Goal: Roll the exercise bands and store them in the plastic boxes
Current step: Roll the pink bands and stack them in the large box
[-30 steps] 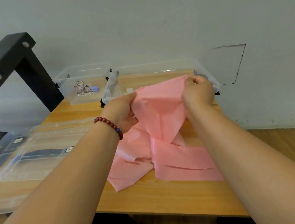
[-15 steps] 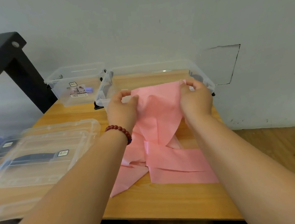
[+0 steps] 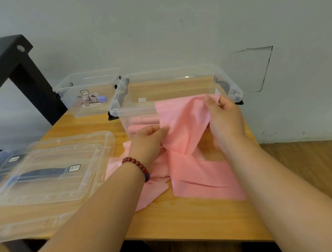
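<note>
While the right hand (image 3: 223, 118) pinches the pink band (image 3: 182, 120) up top, the left hand (image 3: 148, 141) pinches it lower.

I see a pale grey painted wall (image 3: 152, 26) behind the light wooden counter (image 3: 189, 220), brown wood-plank floor (image 3: 315, 163) to the right, black metal frame (image 3: 5, 65) to the left.

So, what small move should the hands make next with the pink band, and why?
Probably pull the held end flat and start its first turn. The left hand and right hand both pinch the pink exercise band, unrolled, its rest lying folded loosely on the table; rolled bands already lie in the clear plastic box.
</note>
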